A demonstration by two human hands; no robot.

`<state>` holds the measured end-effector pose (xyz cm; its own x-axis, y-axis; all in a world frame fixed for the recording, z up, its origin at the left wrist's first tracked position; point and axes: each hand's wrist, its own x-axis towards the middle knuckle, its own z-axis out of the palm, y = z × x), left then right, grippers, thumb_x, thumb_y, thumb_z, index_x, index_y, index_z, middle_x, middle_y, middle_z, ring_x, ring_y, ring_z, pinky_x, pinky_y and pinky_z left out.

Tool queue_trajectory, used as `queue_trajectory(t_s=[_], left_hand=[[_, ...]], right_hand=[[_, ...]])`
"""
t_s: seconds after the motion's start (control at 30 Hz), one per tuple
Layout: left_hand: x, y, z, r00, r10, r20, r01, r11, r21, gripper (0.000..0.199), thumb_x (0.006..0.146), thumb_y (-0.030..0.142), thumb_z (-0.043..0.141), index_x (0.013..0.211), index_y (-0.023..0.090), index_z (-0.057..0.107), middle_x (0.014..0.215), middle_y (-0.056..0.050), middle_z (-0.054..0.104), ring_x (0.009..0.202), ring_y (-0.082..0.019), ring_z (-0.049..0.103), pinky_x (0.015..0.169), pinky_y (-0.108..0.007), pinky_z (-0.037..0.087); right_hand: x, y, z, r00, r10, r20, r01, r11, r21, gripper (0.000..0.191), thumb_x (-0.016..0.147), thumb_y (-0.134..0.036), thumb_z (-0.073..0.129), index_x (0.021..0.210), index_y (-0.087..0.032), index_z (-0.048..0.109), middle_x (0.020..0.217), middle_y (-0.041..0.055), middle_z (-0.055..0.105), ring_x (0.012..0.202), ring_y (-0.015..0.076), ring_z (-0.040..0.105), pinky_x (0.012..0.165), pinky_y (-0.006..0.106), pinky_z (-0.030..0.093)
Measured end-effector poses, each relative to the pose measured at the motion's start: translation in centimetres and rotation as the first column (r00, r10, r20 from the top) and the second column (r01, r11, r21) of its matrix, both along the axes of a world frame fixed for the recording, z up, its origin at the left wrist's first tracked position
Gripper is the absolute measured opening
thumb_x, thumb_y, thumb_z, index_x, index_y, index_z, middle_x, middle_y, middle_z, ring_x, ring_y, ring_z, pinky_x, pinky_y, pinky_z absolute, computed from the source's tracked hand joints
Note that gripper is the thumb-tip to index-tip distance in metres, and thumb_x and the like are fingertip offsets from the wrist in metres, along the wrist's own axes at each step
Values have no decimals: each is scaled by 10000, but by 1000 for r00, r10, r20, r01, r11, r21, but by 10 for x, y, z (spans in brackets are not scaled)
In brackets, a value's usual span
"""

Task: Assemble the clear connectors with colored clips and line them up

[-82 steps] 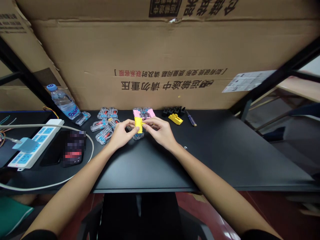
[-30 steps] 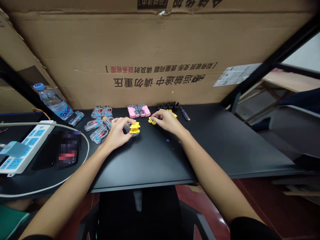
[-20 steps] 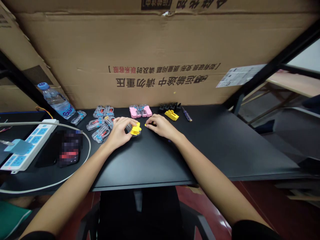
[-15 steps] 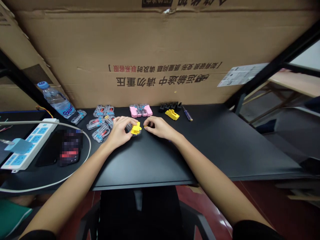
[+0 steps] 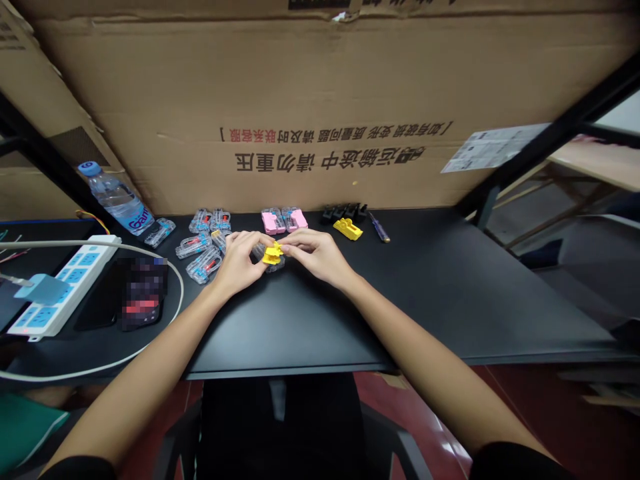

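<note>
Looks like a small assembly workbench to me: black desk, screwdriver, yellow plastic part at the far side, power strip on the left.

1. Black surface.
2. Left: white power strip, phone, white cable.
3. Far left: bottle, clear clips.
4. Far middle: pink pieces.
5. Right of them: black parts, yellow piece, screwdriver.

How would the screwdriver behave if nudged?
The screwdriver would probably roll a little, since its handle looks roughly round and it lies bare on the desk. It should stay rigid, with a straight shaft and solid-looking handle. Tipping seems unlikely, as it already lies flat.
</note>
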<state>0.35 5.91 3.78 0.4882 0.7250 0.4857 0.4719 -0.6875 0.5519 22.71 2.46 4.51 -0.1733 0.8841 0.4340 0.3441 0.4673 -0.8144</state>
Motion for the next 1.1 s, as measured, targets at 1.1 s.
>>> queue_trajectory(t_s=[1.1], left_hand=[[4, -5, 1, 998, 20, -65, -17, 999, 49, 206, 844, 334, 907, 962, 247, 761, 1002, 1, 812, 1008, -239, 690, 1117, -457, 364]], right_hand=[[3, -1, -9, 832, -147, 534, -104, 905, 412, 278, 1062, -103, 480, 1151, -169, 735, 1048, 140, 756, 930, 248, 710, 787, 358, 592]])
